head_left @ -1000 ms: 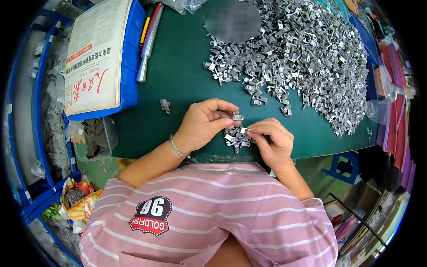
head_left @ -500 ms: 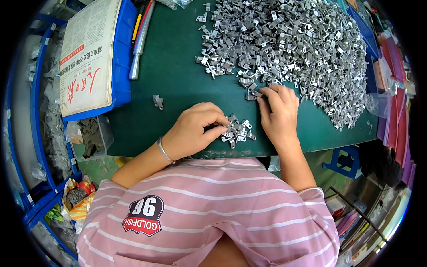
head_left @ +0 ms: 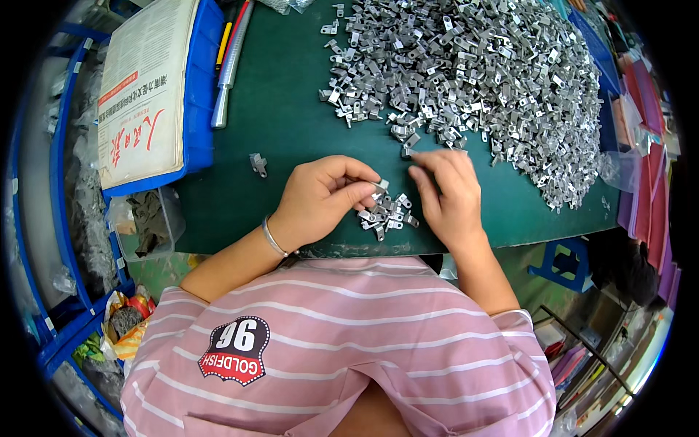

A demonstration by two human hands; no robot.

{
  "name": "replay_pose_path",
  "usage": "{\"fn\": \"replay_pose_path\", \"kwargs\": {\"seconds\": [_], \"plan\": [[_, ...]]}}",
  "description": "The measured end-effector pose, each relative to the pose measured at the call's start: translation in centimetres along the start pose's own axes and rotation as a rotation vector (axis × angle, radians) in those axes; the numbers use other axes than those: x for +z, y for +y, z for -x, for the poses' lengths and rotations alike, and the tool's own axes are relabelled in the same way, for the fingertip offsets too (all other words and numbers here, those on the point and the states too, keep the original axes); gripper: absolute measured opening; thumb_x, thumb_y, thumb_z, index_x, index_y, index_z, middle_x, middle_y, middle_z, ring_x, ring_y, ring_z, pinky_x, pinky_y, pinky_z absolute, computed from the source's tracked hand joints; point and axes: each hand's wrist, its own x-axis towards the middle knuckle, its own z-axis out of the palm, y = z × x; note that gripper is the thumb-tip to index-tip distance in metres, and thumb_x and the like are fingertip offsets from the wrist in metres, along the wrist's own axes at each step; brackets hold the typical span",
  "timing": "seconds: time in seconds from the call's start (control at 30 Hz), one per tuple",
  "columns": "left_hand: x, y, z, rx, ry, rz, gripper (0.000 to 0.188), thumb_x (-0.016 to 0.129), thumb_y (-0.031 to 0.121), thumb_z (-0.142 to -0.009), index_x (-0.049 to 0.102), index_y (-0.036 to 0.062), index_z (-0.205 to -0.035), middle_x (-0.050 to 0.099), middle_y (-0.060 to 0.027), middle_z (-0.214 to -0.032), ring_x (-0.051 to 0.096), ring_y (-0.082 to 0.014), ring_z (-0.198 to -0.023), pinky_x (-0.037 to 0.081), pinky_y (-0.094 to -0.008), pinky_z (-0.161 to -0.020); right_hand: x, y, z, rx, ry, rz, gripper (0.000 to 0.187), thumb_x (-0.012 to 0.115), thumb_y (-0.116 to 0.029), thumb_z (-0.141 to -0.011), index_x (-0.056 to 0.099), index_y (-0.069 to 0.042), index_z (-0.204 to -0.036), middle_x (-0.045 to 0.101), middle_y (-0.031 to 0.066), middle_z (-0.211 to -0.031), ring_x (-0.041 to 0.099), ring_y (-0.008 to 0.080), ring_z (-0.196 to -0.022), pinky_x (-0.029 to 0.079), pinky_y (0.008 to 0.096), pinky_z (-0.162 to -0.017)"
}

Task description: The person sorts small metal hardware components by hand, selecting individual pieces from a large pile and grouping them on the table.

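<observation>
My left hand (head_left: 320, 198) pinches a small metal bracket (head_left: 381, 187) between thumb and forefinger, just above a small cluster of similar brackets (head_left: 393, 213) by the table's near edge. To its right, my right hand (head_left: 450, 198) hovers over the tabletop with its fingers curled and smeared by motion. Its fingertips are close to a few brackets (head_left: 409, 142) at the lower fringe of the big heap of metal brackets (head_left: 466, 69). Whether anything is between those fingers I cannot make out. One or two brackets (head_left: 258, 165) lie apart on the left.
The green table (head_left: 280, 95) carries a blue tray (head_left: 200, 95) with folded newspaper (head_left: 142, 95) at left, pens (head_left: 226, 44) beside it. Below the tray is a clear plastic box (head_left: 156, 226) with dark cloth. A blue stool (head_left: 564, 264) stands beyond the table's near-right edge.
My left hand has risen slightly from the small cluster with a bracket in its fingertips. My right hand has drawn back a little toward me and left from the heap's fringe.
</observation>
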Motion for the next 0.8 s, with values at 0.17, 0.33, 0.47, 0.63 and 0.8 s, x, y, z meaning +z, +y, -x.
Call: {"fn": "replay_pose_path", "kwargs": {"seconds": [0.17,0.33,0.47,0.63,0.8], "plan": [[-0.6,0.2,-0.1,-0.065,0.060,0.124,0.015,0.061,0.002,-0.090,0.064,-0.0052,-0.103,0.068,-0.0137,-0.089,0.068,-0.0170,-0.075,0.055,-0.0253,-0.064,0.6,0.9,0.3,0.029,-0.059,0.213,0.014,0.070,-0.002,-0.076,0.064,-0.005,-0.089,0.063,0.0070,-0.087,0.058,0.0280,-0.078,0.042,0.0369,-0.072],[-0.7,0.2,0.0,-0.111,0.064,0.169,0.015,0.060,0.002,-0.091,0.064,-0.0060,-0.103,0.068,-0.0142,-0.089,0.068,-0.0174,-0.074,0.056,-0.0258,-0.064,0.4,0.0,0.4,-0.016,0.019,-0.061,0.017,0.070,0.004,-0.073,0.063,-0.003,-0.087,0.065,0.0091,-0.085,0.061,0.0272,-0.075,0.047,0.0365,-0.068],[-0.7,0.1,0.4,-0.115,0.041,0.090,0.013,0.061,-0.002,-0.088,0.066,-0.0047,-0.100,0.068,-0.0114,-0.088,0.066,-0.0141,-0.073,0.054,-0.0236,-0.064,-0.1,-1.4,1.1,-0.124,0.000,-0.198,0.021,0.073,0.007,-0.067,0.064,-0.001,-0.084,0.064,0.0099,-0.082,0.061,0.0281,-0.072,0.049,0.0346,-0.063],[-1.4,-0.6,0.5,0.174,-0.054,-0.356,0.015,0.064,-0.004,-0.082,0.068,0.0003,-0.096,0.064,-0.0058,-0.090,0.059,-0.0081,-0.073,0.047,-0.0195,-0.061,-0.3,-1.1,1.0,-0.080,-0.054,-0.168,0.013,0.074,-0.001,-0.071,0.064,-0.002,-0.079,0.064,0.0097,-0.081,0.060,0.0286,-0.070,0.047,0.0361,-0.063],[-1.0,-0.6,0.5,0.180,0.011,-0.371,0.012,0.064,-0.005,-0.082,0.068,0.0010,-0.092,0.062,-0.0050,-0.095,0.058,-0.0065,-0.076,0.046,-0.0190,-0.061,1.0,0.4,-1.1,0.108,-0.026,0.334,0.022,0.075,-0.013,-0.074,0.062,-0.006,-0.090,0.061,0.0093,-0.089,0.057,0.0283,-0.081,0.042,0.0385,-0.071]]}}
